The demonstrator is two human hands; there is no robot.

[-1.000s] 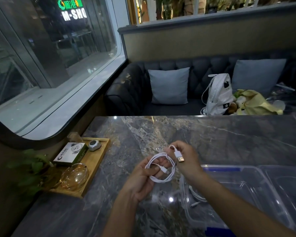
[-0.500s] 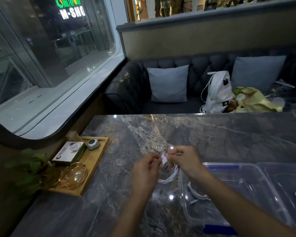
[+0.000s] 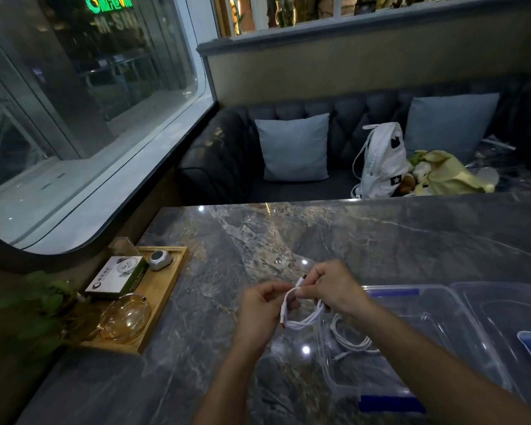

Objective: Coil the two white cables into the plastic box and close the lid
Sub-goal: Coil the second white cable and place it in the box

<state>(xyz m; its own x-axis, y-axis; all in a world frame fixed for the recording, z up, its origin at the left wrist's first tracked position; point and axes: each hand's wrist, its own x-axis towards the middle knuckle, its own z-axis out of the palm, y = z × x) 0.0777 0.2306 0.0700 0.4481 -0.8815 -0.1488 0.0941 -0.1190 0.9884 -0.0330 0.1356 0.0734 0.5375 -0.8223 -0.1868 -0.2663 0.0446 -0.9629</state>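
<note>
Hands meet above the marble counter (image 3: 380,240), just off the left rim of the clear plastic box (image 3: 436,320). The left hand (image 3: 259,314) and right hand (image 3: 334,288) each pinch one coiled white cable (image 3: 304,317) in a narrow grip; its loop hangs between them, one plug pointing up at 12 o'clock by the right fingers, another hanging at the loop's 9 o'clock side. A second white cable (image 3: 350,340) lies coiled inside the box, against its left wall.

The box stands open, with blue clasps on its far and near rims. Its lid (image 3: 509,314) lies at 3 o'clock of the box, touching or just beside it; which cannot be told. The lid runs off the right edge. Open counter extends toward 12 o'clock from the hands and down toward 7 o'clock.

Both forearms cover part of the box's near side. Print on the small carton (image 3: 117,276) is unreadable.

At 9 o'clock a wooden tray (image 3: 166,289) holds the carton, a glass bowl (image 3: 124,317) and a small grey device (image 3: 159,259). Beyond the far edge, a dark sofa (image 3: 224,157) carries grey cushions (image 3: 295,148) and a white backpack (image 3: 380,161). A window (image 3: 74,87) fills the left.
</note>
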